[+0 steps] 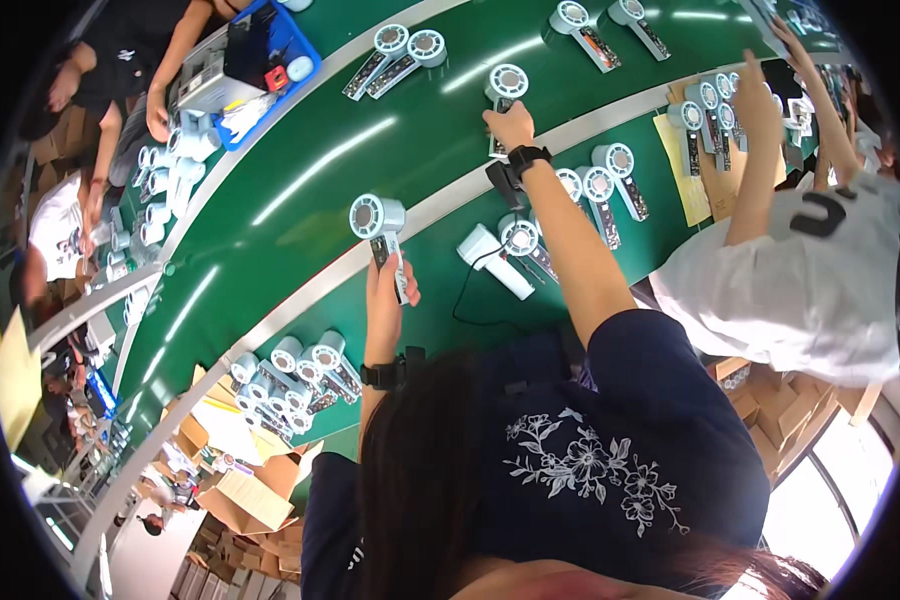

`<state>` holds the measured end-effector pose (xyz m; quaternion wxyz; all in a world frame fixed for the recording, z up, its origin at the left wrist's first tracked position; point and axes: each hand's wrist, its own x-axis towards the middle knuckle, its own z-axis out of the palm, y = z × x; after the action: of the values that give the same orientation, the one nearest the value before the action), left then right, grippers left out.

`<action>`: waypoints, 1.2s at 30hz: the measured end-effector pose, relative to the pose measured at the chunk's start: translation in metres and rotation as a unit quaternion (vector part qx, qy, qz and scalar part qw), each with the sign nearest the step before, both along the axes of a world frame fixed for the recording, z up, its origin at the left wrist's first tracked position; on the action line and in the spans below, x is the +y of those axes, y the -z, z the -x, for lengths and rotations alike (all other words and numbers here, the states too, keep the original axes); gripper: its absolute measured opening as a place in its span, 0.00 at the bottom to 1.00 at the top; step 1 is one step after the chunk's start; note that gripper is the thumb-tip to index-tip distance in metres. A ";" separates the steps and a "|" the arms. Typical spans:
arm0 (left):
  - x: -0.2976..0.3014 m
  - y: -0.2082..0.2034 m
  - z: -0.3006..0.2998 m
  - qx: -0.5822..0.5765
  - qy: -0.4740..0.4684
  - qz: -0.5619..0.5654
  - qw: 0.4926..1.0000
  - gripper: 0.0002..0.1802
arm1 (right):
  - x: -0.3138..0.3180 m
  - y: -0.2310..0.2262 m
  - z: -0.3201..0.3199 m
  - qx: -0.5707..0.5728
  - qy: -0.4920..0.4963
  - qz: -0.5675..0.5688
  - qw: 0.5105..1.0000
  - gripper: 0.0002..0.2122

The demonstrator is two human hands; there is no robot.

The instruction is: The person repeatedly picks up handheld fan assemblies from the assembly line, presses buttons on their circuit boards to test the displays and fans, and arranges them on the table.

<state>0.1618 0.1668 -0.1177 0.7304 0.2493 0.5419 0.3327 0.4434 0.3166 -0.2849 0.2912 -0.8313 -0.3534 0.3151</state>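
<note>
My left hand [384, 305] is closed round the handle of a pale blue handheld fan [378, 217], whose round grille points up. Dark inner parts show along its handle. My right arm reaches across to the green belt, where my right hand [511, 125] grips the handle of another handheld fan [508, 82]. Between my arms, a pale fan [497, 262] with a dark cord lies on the near worktop beside a fan with an uncovered handle [520, 236]. More such fans [598, 184] lie just right of my right forearm.
Several fans [298, 375] are clustered at the near left by an opened cardboard box [255, 490]. Others lie on the belt [310, 195]. A metal rail [440, 203] separates belt and worktop. A co-worker in a white shirt [790, 280] stands close on the right. Across the belt is a blue bin [295, 45].
</note>
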 end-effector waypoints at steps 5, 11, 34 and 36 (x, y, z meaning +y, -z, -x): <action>-0.049 -0.036 0.006 -0.045 -0.073 -0.032 0.996 0.15 | -0.057 -0.146 0.050 0.391 -0.157 -0.031 0.906 0.18; -0.076 -0.084 0.007 -0.043 -0.101 -0.155 0.982 0.15 | -0.169 -0.263 0.078 0.589 -0.219 -0.016 0.778 0.14; -0.152 -0.149 0.007 -0.036 -0.174 -0.307 0.935 0.17 | -0.267 -0.327 0.123 0.588 -0.327 -0.129 0.728 0.14; -0.153 -0.151 0.008 -0.052 -0.189 -0.316 0.928 0.19 | -0.268 -0.331 0.127 0.583 -0.320 -0.133 0.735 0.15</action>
<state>0.1543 0.0142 0.0329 0.5641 0.3426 0.4069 0.6316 0.3166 0.0482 0.0465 0.4299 -0.2752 -0.3982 0.7621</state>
